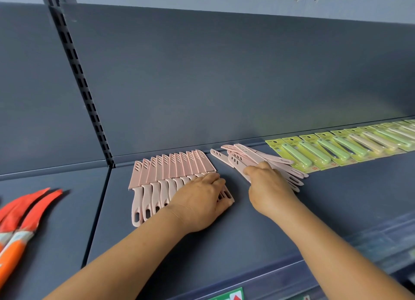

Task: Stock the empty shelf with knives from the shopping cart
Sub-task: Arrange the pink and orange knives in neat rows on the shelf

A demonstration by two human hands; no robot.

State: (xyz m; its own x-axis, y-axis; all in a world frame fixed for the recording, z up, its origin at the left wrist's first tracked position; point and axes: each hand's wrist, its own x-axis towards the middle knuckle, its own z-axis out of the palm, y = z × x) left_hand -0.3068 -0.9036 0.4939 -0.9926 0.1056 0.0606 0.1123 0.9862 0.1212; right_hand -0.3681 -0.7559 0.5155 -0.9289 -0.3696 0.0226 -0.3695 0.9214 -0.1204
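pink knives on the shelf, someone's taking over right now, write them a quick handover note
Left hand: flat on the handles at the right end of the neat pink row, steadying it.
Right hand: fingers curled on the loose pink pile beside the row.
Done: an overlapping row of sheathed pink knives, tips toward the back panel; green carded knives lined up to the right; orange knives on the left shelf section.
Left: feed the loose pile into the row, including the single knife lying apart. The cart is out of view.

Pink knives (pixel 170 174), green/yellow packs (pixel 332 149), dk blue-grey shelf (pixel 224 232).
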